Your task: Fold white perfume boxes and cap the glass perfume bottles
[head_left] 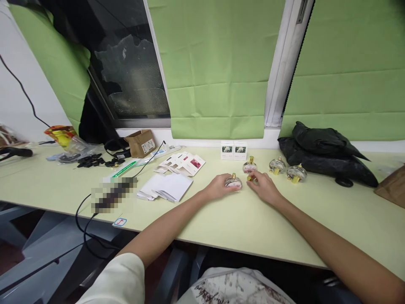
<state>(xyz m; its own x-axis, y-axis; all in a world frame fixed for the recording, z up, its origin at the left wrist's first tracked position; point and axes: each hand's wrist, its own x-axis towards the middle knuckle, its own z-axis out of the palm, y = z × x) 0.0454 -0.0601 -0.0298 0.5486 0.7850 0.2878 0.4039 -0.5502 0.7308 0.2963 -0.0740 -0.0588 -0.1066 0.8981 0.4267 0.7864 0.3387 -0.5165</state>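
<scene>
My left hand (220,187) is closed around the side of a round glass perfume bottle (233,182), which stands upright on the table with its gold spray neck uncovered. Just to the right, my right hand (263,185) pinches a small gold cap (249,178) between its fingertips, apart from the bottle. Behind that hand stands a capped perfume bottle (249,166) with a gold top. Farther right are two more round bottles, one (277,164) behind the other (296,172), each with a gold cap lying against its front.
Two small white boxes (233,150) stand by the window ledge. Flattened printed cartons (186,162) and folded white sheets (166,187) lie left of my hands. Black plastic bags (325,154) are at the right; a cardboard box (140,143), cables and a blurred-out object (112,196) at the left.
</scene>
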